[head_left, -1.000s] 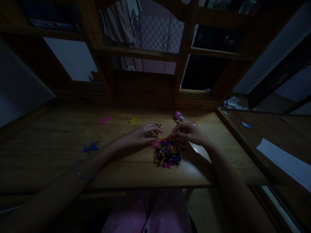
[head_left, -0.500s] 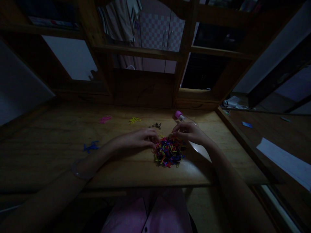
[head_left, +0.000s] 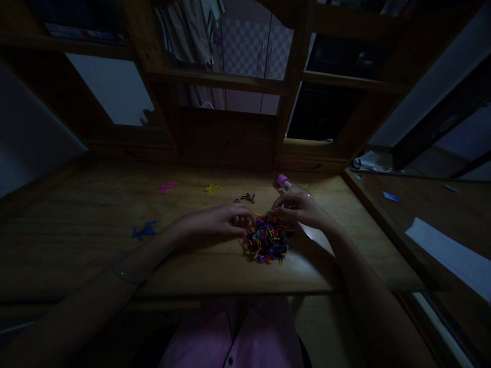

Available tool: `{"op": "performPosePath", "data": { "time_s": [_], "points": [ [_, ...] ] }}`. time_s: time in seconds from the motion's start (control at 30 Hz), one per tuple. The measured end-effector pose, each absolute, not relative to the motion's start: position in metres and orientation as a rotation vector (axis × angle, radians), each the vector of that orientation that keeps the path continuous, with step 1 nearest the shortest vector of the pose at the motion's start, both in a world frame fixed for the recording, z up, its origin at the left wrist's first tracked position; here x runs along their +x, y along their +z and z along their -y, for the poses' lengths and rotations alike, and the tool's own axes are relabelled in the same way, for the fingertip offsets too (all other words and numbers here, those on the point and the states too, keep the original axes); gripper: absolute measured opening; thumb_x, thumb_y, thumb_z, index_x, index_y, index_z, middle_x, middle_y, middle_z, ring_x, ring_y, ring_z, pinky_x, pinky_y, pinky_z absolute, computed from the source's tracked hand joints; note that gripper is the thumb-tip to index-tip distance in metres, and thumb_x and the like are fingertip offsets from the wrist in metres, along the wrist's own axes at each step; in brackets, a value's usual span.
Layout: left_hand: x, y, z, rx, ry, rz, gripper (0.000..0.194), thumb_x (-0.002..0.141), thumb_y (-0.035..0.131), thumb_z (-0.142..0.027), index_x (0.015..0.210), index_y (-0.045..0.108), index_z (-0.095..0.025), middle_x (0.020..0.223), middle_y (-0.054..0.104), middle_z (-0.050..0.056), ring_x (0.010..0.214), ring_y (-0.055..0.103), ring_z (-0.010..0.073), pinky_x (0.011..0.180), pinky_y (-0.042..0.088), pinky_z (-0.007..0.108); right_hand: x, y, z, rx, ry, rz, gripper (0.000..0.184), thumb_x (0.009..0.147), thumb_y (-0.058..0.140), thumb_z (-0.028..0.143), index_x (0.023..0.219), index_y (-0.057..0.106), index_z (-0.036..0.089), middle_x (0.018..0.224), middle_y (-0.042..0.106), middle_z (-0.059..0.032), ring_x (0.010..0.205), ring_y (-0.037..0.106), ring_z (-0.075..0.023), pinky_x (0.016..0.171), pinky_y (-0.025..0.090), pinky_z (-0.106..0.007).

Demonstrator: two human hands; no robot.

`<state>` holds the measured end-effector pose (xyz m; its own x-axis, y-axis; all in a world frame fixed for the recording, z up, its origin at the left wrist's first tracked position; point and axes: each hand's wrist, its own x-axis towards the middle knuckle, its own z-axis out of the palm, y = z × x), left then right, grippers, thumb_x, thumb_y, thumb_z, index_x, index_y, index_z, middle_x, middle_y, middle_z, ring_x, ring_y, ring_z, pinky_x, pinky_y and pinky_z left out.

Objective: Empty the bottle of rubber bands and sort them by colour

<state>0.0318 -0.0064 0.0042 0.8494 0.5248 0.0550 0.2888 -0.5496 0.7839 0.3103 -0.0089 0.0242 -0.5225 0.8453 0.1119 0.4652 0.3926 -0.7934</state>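
A heap of small coloured loops [head_left: 267, 243], which look like paper clips, lies on the wooden table in front of me. My left hand [head_left: 235, 219] is at the heap's upper left edge, fingers curled in and thumb low against the clips. Across from it, my right hand [head_left: 297, 208] has thumb and forefinger pinched together at the upper right edge. Whatever either hand's fingertips hold is too small and dark to make out. Just beyond the heap lie a few black clips [head_left: 248, 198]. Farther left are small groups of yellow clips [head_left: 213, 189], pink clips [head_left: 167, 187] and blue clips [head_left: 144, 231].
A clear container with a pink cap [head_left: 282, 180] lies behind and partly under my right hand. Wooden shelves [head_left: 226, 138] rise at the table's back. To the right, a lower surface holds white paper [head_left: 448, 253] and a small blue packet [head_left: 390, 197].
My left hand's fingers have curled in more and shifted slightly at the heap's edge. My right hand stays almost still in its pinch.
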Motion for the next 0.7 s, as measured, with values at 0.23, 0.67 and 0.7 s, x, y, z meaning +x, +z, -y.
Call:
{"op": "performPosePath", "data": {
  "time_s": [0.23,0.67,0.7],
  "points": [
    [0.0309,0.0009,0.0023,2.335,0.333,-0.651,0.011,0.083,0.06,-0.022,0.091,0.068,-0.021,0.093,0.058,0.003,0.084,0.054,0.0158,0.074,0.043,0.027,0.3098,0.0244,0.0085,-1.14,0.991,2.158,0.021,0.084,0.064,0.037,0.088,0.07,0.018,0.087,0.068,-0.0051,0.071,0.055,-0.0134,0.062,0.041,-0.028],
    [0.0242,0.0008,0.0019,2.163,0.336,-0.67,0.016,0.078,0.057,-0.016,0.091,0.066,-0.018,0.077,0.065,0.001,0.069,0.058,0.0137,0.059,0.041,0.024,0.31,0.0255,0.0093,-1.138,0.955,2.171,0.021,0.084,0.064,0.037,0.088,0.07,0.017,0.084,0.067,-0.0044,0.067,0.054,-0.0125,0.059,0.04,-0.026],
    [0.0229,0.0006,0.0003,2.12,0.346,-0.656,0.015,0.079,0.057,-0.017,0.091,0.066,-0.018,0.077,0.065,0.002,0.069,0.058,0.0135,0.059,0.042,0.024,0.31,0.0259,0.0094,-1.141,0.948,2.172,0.021,0.084,0.064,0.037,0.087,0.07,0.017,0.082,0.067,-0.0042,0.066,0.053,-0.0124,0.059,0.04,-0.026]
  ]
}}
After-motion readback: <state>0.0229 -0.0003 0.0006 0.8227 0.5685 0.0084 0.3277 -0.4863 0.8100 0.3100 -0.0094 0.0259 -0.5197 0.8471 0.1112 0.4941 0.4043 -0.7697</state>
